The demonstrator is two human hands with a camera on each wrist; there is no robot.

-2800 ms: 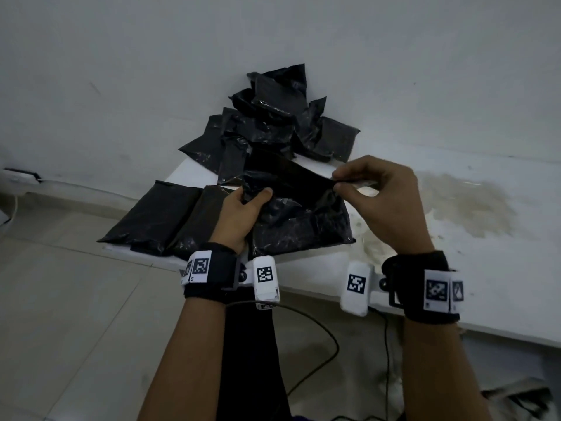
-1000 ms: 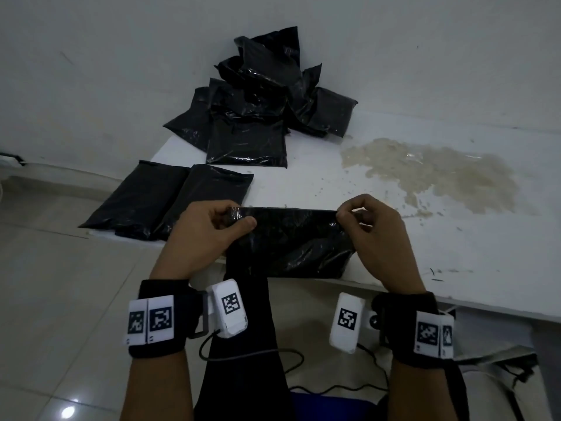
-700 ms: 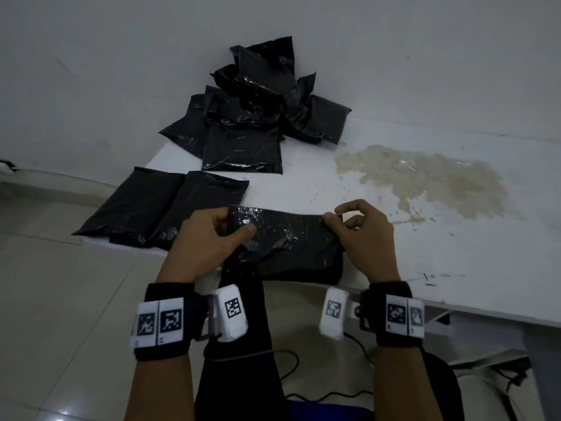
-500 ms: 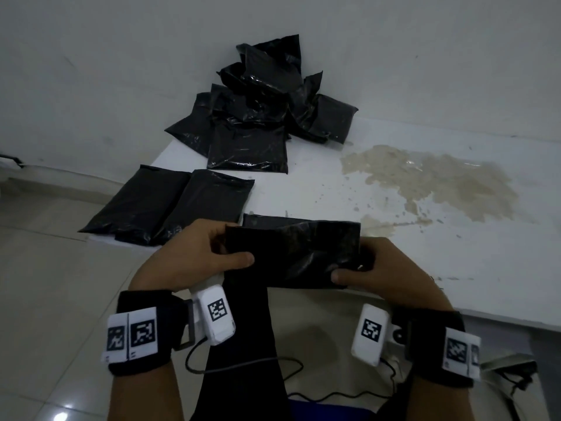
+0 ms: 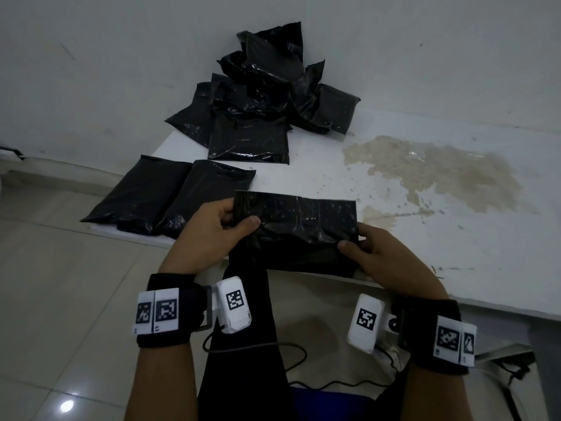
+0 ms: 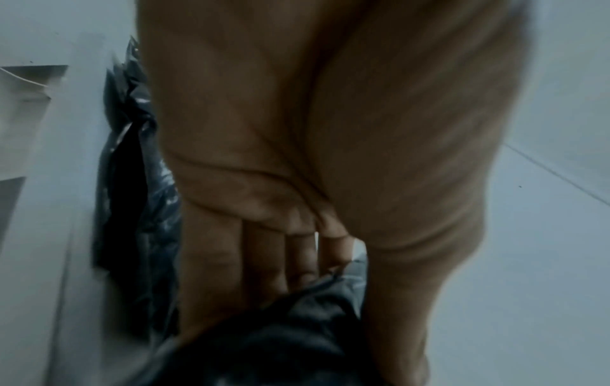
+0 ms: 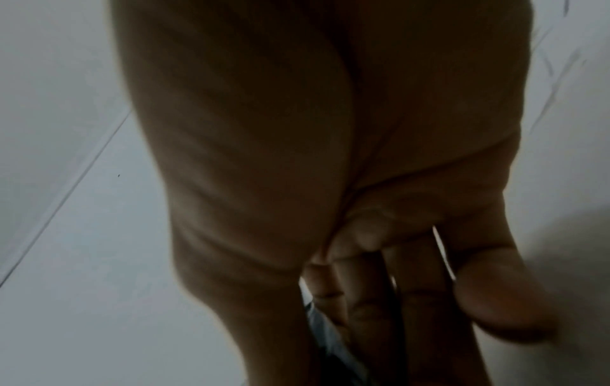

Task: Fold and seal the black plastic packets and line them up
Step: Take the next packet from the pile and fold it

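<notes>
A black plastic packet [image 5: 300, 226] is held at the near edge of the white table [image 5: 394, 183], its top flap folded over. My left hand [image 5: 212, 235] pinches its left end, thumb on top and fingers underneath. My right hand [image 5: 385, 256] pinches its right end the same way. Two folded packets [image 5: 170, 199] lie side by side at the table's left end. A heap of loose packets [image 5: 264, 98] rests against the wall at the back. In the left wrist view my palm [image 6: 313, 130] fills the frame with black plastic [image 6: 264, 334] at the fingers; the right wrist view shows mostly my palm [image 7: 313, 130].
A brownish stain [image 5: 434, 168] spreads over the table's right middle. A white wall [image 5: 425, 56] stands right behind the table. Pale floor tiles [image 5: 60, 284] lie to the left, and a dark trouser leg [image 5: 243, 344] and cables [image 5: 303, 354] are below the table edge.
Both hands drew the packet to the table's near edge and folded its top flap toward me. My grips shifted from the top corners to the ends of the folded packet.
</notes>
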